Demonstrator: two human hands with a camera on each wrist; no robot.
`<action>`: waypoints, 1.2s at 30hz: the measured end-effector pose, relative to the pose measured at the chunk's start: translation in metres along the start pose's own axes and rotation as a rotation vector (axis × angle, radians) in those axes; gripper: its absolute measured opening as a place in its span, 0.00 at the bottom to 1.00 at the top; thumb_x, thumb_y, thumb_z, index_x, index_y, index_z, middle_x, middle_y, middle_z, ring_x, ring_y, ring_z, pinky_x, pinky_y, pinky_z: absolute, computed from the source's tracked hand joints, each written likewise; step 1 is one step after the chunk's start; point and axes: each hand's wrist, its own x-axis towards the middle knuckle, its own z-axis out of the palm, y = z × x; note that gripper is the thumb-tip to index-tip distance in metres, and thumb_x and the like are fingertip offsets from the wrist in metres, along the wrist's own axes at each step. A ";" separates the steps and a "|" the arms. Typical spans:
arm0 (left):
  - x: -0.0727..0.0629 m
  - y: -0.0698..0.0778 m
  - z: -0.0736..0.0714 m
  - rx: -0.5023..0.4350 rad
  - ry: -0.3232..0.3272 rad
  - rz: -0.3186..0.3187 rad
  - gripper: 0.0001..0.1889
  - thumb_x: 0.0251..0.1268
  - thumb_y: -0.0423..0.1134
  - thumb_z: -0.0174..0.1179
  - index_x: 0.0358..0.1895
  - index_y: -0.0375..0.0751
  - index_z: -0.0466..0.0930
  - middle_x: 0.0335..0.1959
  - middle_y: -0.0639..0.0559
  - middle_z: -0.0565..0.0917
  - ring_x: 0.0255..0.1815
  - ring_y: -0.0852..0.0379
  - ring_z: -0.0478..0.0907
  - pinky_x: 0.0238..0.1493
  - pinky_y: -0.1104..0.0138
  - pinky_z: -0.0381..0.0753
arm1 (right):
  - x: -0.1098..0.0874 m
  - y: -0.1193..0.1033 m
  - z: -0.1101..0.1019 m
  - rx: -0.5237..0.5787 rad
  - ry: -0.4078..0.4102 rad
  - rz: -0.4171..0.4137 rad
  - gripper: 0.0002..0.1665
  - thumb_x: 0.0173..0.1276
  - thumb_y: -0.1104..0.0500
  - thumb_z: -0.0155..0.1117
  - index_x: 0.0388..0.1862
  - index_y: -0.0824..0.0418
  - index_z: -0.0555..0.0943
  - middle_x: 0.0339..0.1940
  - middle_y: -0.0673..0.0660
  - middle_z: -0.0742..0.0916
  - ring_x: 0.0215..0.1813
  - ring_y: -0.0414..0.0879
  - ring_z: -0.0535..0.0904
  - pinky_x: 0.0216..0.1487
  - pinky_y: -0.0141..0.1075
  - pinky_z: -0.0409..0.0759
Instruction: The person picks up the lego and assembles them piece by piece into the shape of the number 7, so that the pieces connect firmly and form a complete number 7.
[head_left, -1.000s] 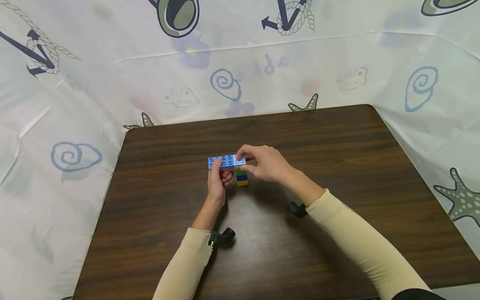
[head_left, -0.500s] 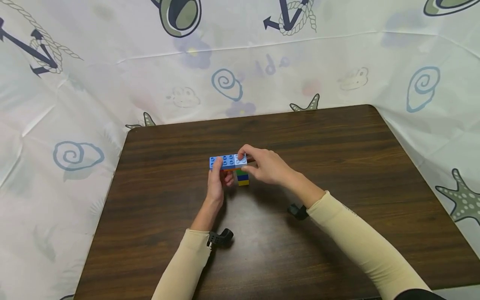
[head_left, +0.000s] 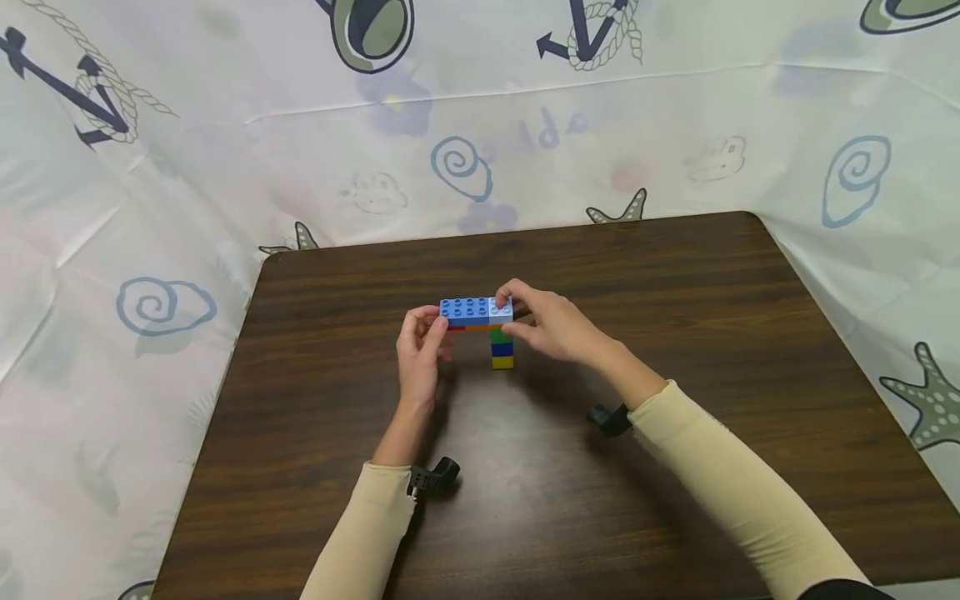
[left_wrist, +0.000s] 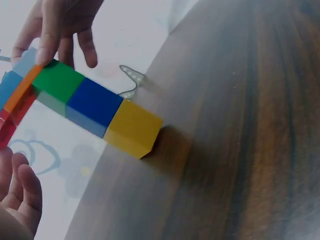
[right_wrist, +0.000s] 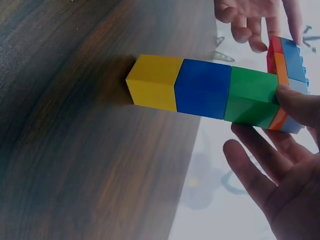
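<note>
A toy brick build stands on the table: a yellow brick (right_wrist: pixel 156 82) at the base, then a dark blue brick (right_wrist: pixel 202 90) and a green brick (right_wrist: pixel 252 97). Across the top, a flat orange brick (left_wrist: pixel 22 90) and a red brick (left_wrist: pixel 9 131) lie beneath a long blue brick (head_left: pixel 463 311) and a pale blue brick (head_left: pixel 500 310). My right hand (head_left: pixel 558 327) pinches the right end at the pale blue brick, thumb low near the green brick. My left hand (head_left: pixel 418 358) is at the overhanging left end, its thumb at the long blue brick's front corner and other fingers loose.
The dark wood table (head_left: pixel 675 433) carries the build. A white printed cloth (head_left: pixel 300 125) hangs behind it and along the sides. Black wrist cameras, one on the left (head_left: pixel 435 477) and one on the right (head_left: pixel 609 420), jut inward from the sleeves.
My left hand has slid left, its thumb going from on top of the long blue brick to its left end. My right hand keeps its hold; the whole view shifts slightly.
</note>
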 end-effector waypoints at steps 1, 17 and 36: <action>0.001 0.001 0.000 0.031 -0.020 0.003 0.16 0.72 0.38 0.57 0.56 0.31 0.72 0.40 0.49 0.77 0.36 0.41 0.74 0.24 0.69 0.74 | -0.001 0.002 -0.002 0.014 -0.002 0.003 0.19 0.69 0.60 0.65 0.53 0.51 0.68 0.53 0.53 0.83 0.53 0.47 0.81 0.51 0.40 0.81; 0.000 -0.010 0.001 0.342 -0.162 -0.162 0.15 0.73 0.41 0.56 0.57 0.39 0.76 0.48 0.41 0.81 0.43 0.33 0.76 0.28 0.54 0.81 | -0.002 0.040 0.002 0.129 0.034 0.127 0.24 0.73 0.57 0.60 0.66 0.59 0.74 0.60 0.58 0.78 0.54 0.53 0.77 0.48 0.43 0.82; 0.003 -0.015 -0.007 0.692 -0.362 -0.333 0.26 0.72 0.52 0.54 0.65 0.40 0.74 0.47 0.42 0.82 0.27 0.47 0.79 0.32 0.64 0.76 | -0.001 0.067 0.029 0.130 -0.001 0.378 0.30 0.73 0.53 0.62 0.70 0.63 0.71 0.58 0.63 0.81 0.32 0.49 0.80 0.31 0.36 0.80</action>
